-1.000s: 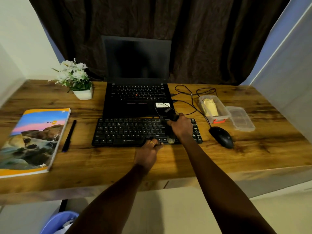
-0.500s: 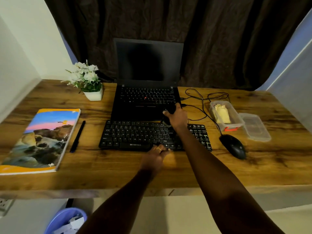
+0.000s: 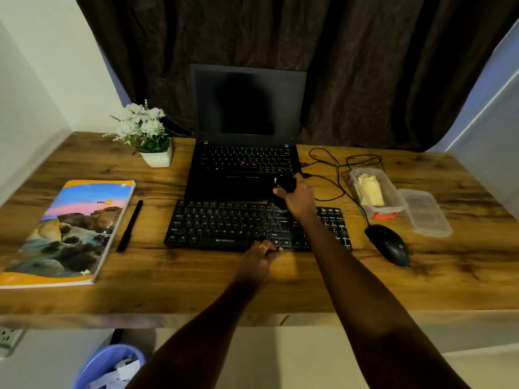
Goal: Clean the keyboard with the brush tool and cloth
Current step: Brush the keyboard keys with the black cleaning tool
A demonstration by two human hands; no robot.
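Step in hand: brushing, by my judgement; the right hand (image 3: 298, 198) is clenching the dark brush tool (image 3: 284, 189) over the back edge of the black keyboard (image 3: 241, 226), bristle end pointing down at the top key row.
Left hand: the left hand (image 3: 259, 255) is pressing the keyboard's front edge, fingers curled on it, steadying it.
Cloth: a yellow cloth (image 3: 370, 189) is lying in the clear tub (image 3: 393, 204) right of the keyboard, untouched.
Next move: likely sweeping along the rows, calling for light strokes.
In the way: the laptop (image 3: 244, 164) is sitting just behind the keyboard, limiting backstroke; the mouse (image 3: 389, 244) and its cable (image 3: 337, 175) are lying right of the keyboard, on the way to the tub.
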